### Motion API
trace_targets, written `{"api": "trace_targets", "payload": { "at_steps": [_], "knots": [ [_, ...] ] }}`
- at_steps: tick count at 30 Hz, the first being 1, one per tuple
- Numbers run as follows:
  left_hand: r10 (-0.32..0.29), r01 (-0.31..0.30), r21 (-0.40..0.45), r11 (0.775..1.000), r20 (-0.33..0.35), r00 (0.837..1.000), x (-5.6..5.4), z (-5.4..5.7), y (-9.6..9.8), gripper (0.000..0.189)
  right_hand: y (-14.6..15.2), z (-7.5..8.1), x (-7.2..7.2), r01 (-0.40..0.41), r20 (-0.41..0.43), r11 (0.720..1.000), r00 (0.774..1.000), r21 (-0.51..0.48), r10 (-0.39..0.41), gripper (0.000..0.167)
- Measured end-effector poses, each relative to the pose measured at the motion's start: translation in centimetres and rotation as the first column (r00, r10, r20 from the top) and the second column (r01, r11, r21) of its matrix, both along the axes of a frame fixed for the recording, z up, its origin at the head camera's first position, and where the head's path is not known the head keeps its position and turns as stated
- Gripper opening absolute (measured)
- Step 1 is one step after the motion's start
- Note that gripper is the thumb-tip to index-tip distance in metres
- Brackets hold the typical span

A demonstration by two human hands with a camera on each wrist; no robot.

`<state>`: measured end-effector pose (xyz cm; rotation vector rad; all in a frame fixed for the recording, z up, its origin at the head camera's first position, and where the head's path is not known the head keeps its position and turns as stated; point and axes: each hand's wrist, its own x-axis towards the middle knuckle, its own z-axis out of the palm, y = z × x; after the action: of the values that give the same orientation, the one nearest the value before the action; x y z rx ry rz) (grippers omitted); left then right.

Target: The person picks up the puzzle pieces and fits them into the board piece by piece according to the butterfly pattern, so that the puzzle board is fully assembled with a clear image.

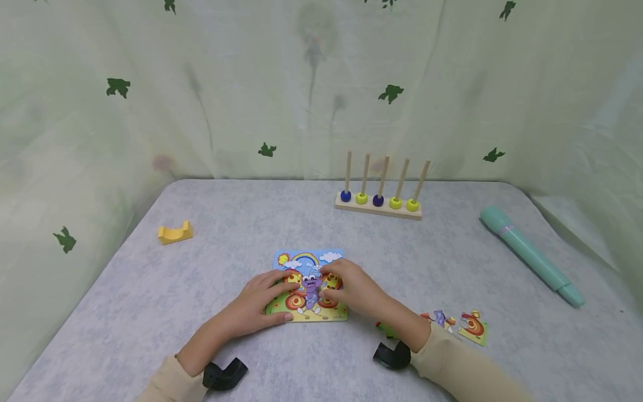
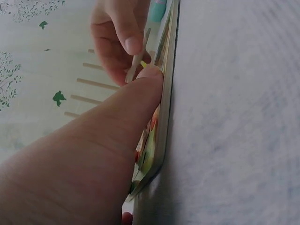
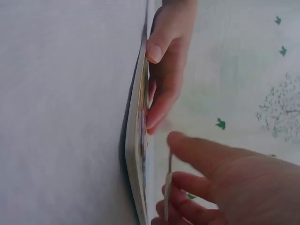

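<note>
"What step is this?"

"Fitting a piece, I reckon. Right hand [image 1: 354, 286] pinches a thin puzzle piece [image 2: 135, 65] just above the butterfly puzzle [image 1: 308, 316], near middle of the surface [image 1: 241, 234]. Left hand's [image 1: 258, 304] fingers are loosely spread over its left side. Next move probably calls for lining up, then pressing flat."

"Which piece, though?"

"Can't tell, wrist views only catch it edge-on. Right forearm [image 1: 408, 321] also partly hides the loose pieces [image 1: 473, 328] on the right."
</note>
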<state>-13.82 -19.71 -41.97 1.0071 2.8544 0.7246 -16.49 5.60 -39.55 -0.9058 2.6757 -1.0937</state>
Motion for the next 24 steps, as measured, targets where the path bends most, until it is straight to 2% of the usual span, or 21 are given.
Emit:
{"api": "trace_targets", "payload": {
  "at_steps": [5, 9, 17, 24],
  "knots": [
    [0.018, -0.019, -0.036, 0.999, -0.008, 1.000, 0.3, 0.3, 0.3, 0.055, -0.4, -0.9, -0.7, 0.003, -0.072, 0.997, 0.997, 0.079, 0.002, 0.039],
    [0.021, -0.024, -0.068, 0.997, -0.045, 0.999, 0.6, 0.6, 0.7, 0.054, -0.7, -1.2, -1.0, 0.018, -0.105, 0.991, 0.994, 0.129, -0.005, 0.038],
    [-0.018, 0.016, -0.075, 0.997, -0.016, 1.000, 0.8, 1.0, 1.9, 0.054, -0.8, -1.4, -1.1, 0.032, -0.115, 0.992, 0.993, 0.125, -0.017, 0.037],
    [-0.021, 0.002, -0.149, 0.989, -0.128, 0.992, 0.5, 1.1, 2.6, 0.054, -0.8, -1.7, -1.1, 0.062, -0.110, 0.994, 0.993, 0.090, -0.052, 0.034]
  ]
}}
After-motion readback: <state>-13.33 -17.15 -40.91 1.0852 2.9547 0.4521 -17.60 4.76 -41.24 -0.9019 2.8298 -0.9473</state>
